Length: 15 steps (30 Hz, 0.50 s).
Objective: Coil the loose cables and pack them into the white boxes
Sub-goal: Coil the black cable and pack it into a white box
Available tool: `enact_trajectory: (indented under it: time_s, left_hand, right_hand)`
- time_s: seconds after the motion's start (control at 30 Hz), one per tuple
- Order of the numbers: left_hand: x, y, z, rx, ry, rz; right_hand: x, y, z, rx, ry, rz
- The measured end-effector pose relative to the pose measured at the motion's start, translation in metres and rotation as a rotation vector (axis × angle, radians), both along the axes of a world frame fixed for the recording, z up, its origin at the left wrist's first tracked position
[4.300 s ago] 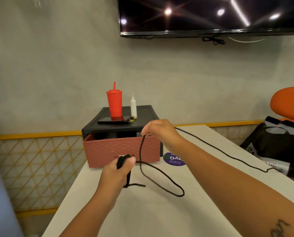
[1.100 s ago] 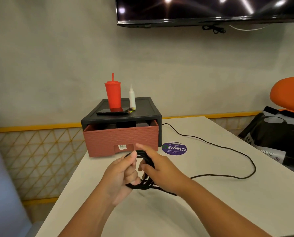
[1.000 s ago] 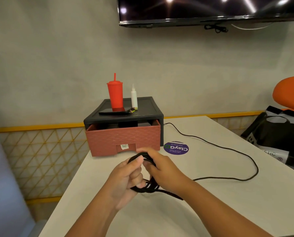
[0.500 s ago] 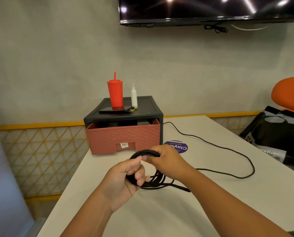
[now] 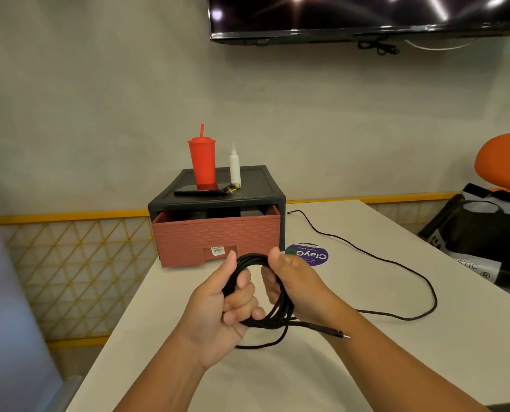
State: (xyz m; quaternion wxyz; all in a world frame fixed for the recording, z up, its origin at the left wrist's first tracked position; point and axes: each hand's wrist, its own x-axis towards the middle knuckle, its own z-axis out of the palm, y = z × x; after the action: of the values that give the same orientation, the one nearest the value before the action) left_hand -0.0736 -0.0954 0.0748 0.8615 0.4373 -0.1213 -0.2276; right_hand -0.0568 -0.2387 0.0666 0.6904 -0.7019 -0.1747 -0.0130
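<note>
A black cable (image 5: 280,310) is wound into a round coil above the white table (image 5: 366,367). My left hand (image 5: 218,310) grips the coil's left side with fingers curled round the strands. My right hand (image 5: 295,281) holds the coil's right side, thumb on top. One plug end (image 5: 338,334) sticks out to the right under my right wrist. The loose part of the cable (image 5: 426,295) runs in a wide bend across the table to its far end beside the drawer unit. No white box is in view.
A black drawer unit (image 5: 218,203) with a pulled-out red-brown drawer (image 5: 215,239) stands at the table's back; a red cup (image 5: 201,162), a white bottle (image 5: 235,166) and a phone (image 5: 200,190) are on top. A purple sticker (image 5: 307,254) lies nearby. A black bag (image 5: 482,239) sits at right.
Over the last second both hands lifted and opened the coil into a rounder loop. More of the loose cable has been drawn in since four seconds ago.
</note>
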Motion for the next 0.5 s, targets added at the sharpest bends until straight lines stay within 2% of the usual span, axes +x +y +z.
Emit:
enact_trajectory:
  time_s: [0.1,0.23,0.33,0.4,0.5]
  left_hand:
    - [0.000,-0.002,-0.001,0.003,-0.032,-0.020]
    - [-0.001,-0.005,-0.002,-0.114,-0.004,-0.091]
    - [-0.002,-0.007,-0.001,-0.170,0.064,-0.078]
    - [-0.001,-0.008,0.001,-0.243,0.118,-0.044]
    - [0.006,-0.005,0.007,-0.310,0.167,0.020]
  right_hand:
    - [-0.005,0.003,0.002,0.158,0.122,-0.009]
    - [-0.009,0.003,0.009,0.255,0.173,-0.046]
    - [-0.004,0.005,0.008,0.398,0.224,-0.009]
    - [-0.005,0.005,0.005,0.529,0.224,0.068]
    - [-0.006,-0.002,-0.007,0.720,0.172,0.316]
